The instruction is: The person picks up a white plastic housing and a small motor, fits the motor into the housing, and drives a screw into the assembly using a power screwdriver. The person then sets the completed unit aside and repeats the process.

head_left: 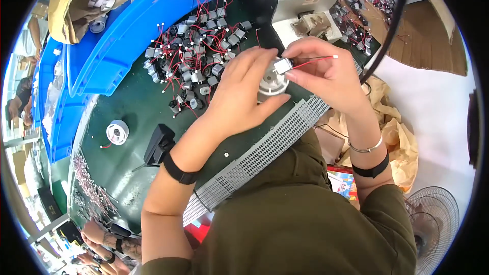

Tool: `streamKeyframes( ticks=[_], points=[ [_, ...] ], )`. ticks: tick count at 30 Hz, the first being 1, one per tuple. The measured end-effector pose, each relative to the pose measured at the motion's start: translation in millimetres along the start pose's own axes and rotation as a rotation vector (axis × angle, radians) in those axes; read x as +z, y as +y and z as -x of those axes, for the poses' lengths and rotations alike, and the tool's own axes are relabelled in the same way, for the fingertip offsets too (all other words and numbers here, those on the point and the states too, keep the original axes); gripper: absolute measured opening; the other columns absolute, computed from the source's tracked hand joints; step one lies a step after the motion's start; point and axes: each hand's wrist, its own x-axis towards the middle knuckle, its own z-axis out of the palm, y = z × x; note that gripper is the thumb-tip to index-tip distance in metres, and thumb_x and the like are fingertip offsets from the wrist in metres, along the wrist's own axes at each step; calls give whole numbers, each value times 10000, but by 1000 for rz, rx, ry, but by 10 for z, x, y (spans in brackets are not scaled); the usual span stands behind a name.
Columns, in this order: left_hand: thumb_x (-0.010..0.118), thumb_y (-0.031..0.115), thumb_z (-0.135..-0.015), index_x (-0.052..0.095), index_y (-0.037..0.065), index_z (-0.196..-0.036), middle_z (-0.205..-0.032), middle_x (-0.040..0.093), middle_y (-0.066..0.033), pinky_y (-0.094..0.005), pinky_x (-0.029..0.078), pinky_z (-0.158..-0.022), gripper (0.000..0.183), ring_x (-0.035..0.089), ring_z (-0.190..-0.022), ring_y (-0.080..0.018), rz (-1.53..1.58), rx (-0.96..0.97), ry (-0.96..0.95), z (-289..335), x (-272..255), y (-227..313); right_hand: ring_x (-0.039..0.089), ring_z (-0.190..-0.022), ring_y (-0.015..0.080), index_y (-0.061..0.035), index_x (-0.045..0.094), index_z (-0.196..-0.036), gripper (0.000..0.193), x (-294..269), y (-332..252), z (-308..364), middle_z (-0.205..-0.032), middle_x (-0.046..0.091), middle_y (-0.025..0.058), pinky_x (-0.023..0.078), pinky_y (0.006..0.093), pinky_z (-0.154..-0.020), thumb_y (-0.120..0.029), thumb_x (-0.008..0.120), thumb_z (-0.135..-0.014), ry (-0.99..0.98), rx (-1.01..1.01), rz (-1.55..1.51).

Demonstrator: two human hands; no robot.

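Our left hand (242,89) cups the white housing (272,85) over the worktop (137,117); our right hand (331,79) pinches the motor (282,66) just beside it. We probably do best holding the motor square, its wires (308,62) clear.

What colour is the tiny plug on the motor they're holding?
White: the plug shows best in the head view.
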Motion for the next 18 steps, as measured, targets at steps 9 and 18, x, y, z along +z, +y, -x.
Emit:
streamKeyframes(
  ticks=[9,18],
  points=[
    [834,262,-536,472,64,-1230,-1081,529,-121,-415,433,-846,807,519,-992,-335,-69,-73,30,-56,-182,-28,574,-914,137,28,606,-1006,263,-15,-27,-153,-1020,577,79,498,255,-789,63,650,-750,-95,-85,333],
    [813,160,-591,456,37,-1227,-1123,546,-141,-392,446,-867,739,538,-1030,-326,123,-79,-168,-63,-237,-60,606,-840,200,-10,626,-955,263,-45,-20,-165,-947,613,94,496,276,-727,50,673,-704,-167,-274,560]
  ],
)
